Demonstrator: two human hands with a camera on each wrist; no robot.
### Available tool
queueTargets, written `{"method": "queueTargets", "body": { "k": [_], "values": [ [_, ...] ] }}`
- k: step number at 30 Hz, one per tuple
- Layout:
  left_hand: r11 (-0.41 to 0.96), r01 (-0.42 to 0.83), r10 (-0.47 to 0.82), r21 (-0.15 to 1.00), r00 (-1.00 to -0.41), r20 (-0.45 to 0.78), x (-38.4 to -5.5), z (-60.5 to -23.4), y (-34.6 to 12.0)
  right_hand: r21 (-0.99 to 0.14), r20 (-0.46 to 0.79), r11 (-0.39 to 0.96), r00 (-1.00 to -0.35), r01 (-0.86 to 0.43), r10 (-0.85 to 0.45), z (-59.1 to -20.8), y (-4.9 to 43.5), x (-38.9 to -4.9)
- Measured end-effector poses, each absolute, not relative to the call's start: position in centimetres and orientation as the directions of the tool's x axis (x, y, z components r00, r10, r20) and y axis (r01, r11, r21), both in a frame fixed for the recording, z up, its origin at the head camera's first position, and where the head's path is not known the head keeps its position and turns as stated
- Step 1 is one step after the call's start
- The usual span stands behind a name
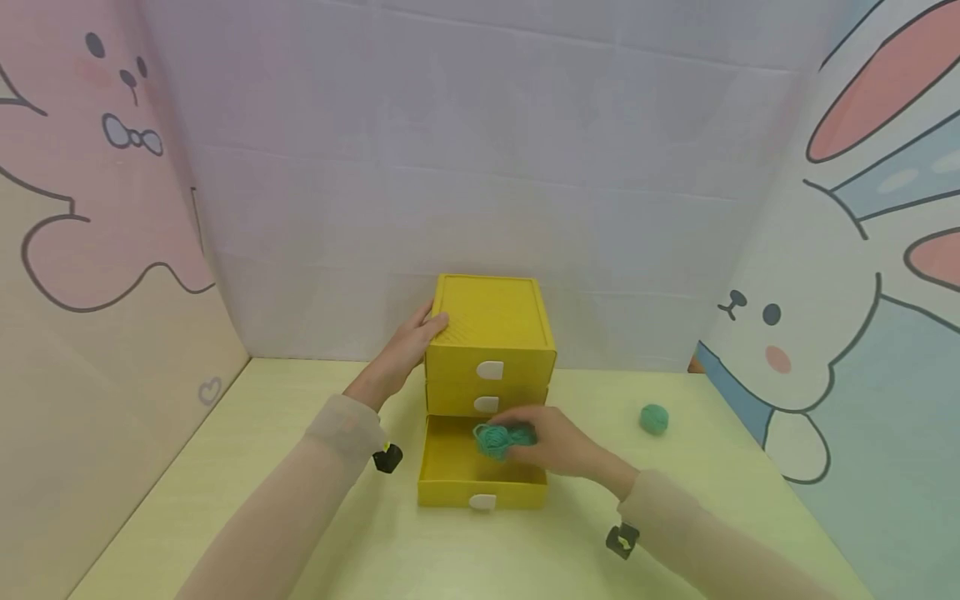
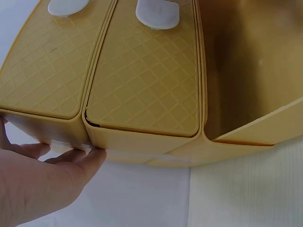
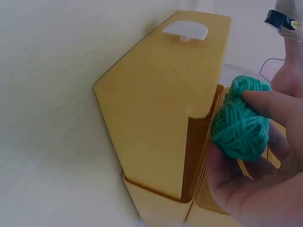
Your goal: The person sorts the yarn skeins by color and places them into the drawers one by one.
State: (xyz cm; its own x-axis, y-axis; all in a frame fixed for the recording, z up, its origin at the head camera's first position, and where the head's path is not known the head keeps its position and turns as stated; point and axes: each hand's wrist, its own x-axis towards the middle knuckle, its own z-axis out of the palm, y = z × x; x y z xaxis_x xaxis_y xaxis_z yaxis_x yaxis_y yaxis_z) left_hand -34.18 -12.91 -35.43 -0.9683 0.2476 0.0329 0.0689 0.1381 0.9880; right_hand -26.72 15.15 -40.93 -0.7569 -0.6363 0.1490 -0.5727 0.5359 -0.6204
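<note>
My right hand [image 1: 553, 442] holds teal-green yarn [image 1: 492, 442] over the pulled-out bottom drawer [image 1: 450, 454] of a yellow drawer box [image 1: 495, 312]. In the right wrist view the yarn [image 3: 240, 130] shows as two wound lumps, one large and one small, pinched between thumb and fingers. My left hand [image 1: 405, 350] rests against the box's left side, its thumb at the top edge. Seen in the left wrist view, the fingertips of the left hand [image 2: 52, 182] press on the side wall, fairly straight. The upper two drawers are closed, each with a white tab.
A green ball of yarn [image 1: 654, 419] lies on the pale table [image 1: 600, 508] to the right of the box. Behind the box hangs a white cloth wall [image 1: 480, 167], and printed panels with cartoon animals stand at both sides.
</note>
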Motion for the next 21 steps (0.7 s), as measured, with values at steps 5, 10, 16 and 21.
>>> {"method": "queueTargets", "body": {
  "k": [5, 10, 16, 21],
  "values": [
    [0.133, 0.075, 0.257, 0.988, -0.966, 0.039, -34.2, -35.5, -12.9, -0.613, 0.156, 0.539, -0.757, -0.578, -0.634, -42.0, 13.0, -26.9],
    [0.13, 0.074, 0.256, 0.989, -0.966, 0.039, -34.2, -35.5, -12.7, -0.599, 0.18, 0.54, -0.756, -0.591, -0.629, -42.9, 11.6, -27.1],
    [0.132, 0.067, 0.255, 0.989, -0.967, 0.032, -34.5, -35.6, -12.6, -0.61, 0.196, 0.519, -0.748, -0.599, -0.634, -43.8, 10.3, -27.3],
    [0.139, 0.067, 0.255, 0.988, -0.967, 0.03, -34.4, -35.5, -12.7, -0.599, 0.176, 0.537, -0.752, -0.594, -0.635, -44.8, 9.3, -28.0]
  ]
}}
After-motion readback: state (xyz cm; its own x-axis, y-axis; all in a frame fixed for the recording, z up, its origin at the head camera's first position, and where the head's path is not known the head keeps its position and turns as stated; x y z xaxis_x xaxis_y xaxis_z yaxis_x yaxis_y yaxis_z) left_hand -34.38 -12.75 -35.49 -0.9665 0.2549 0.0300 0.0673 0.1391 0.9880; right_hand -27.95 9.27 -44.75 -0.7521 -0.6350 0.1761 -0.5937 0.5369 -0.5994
